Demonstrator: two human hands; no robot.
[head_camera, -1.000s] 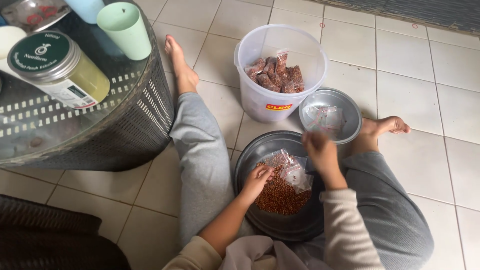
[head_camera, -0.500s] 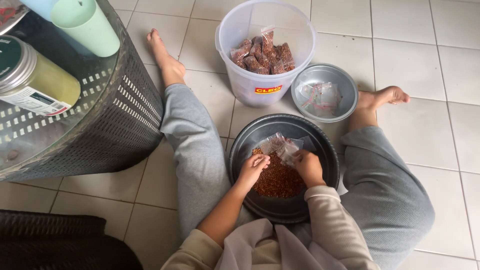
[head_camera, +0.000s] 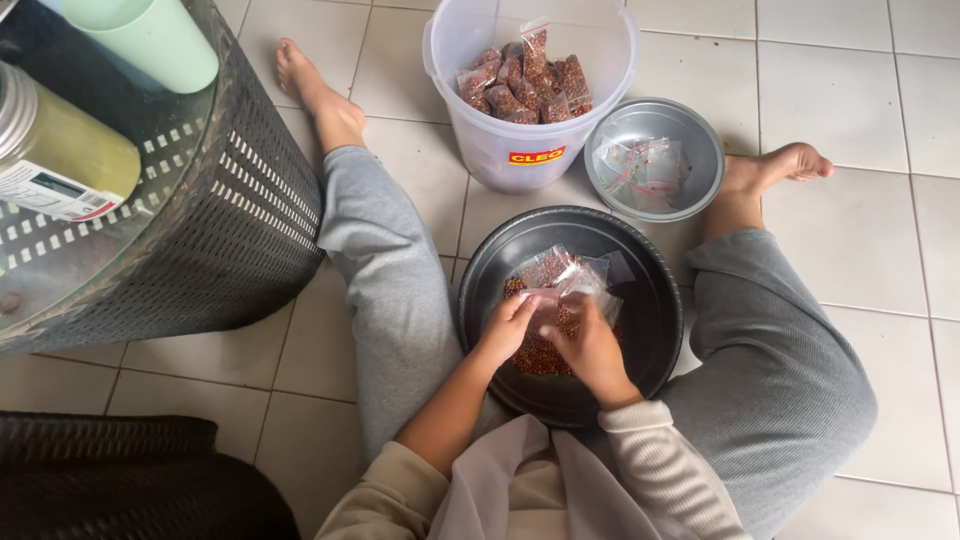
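The person sits on the tiled floor (head_camera: 860, 80) with legs spread, a dark round basin (head_camera: 650, 300) set between the thighs. Both hands work over its centre. The left hand (head_camera: 507, 328) is closed in a pinch on the near edge of a small clear plastic bag (head_camera: 560, 285), and the right hand (head_camera: 590, 350) is curled around the same bag from the other side, fingers bent and narrow; the two hands touch or nearly touch across it. The bag sits directly above a heap of reddish-brown grains (head_camera: 535, 358) lying on the basin bottom; how full the bag is cannot be told. Just beyond the basin, on the floor, stands a translucent white bucket (head_camera: 500, 150) holding a pile of filled, sealed packets (head_camera: 525, 80) of the same reddish material. Beside the bucket, near the right foot, a grey metal bowl (head_camera: 700, 150) contains empty clear bags (head_camera: 640, 165). To the left stands a dark woven wicker tabletop (head_camera: 260, 220) carrying a green cup (head_camera: 150, 40) and a yellow-filled jar (head_camera: 60, 150).
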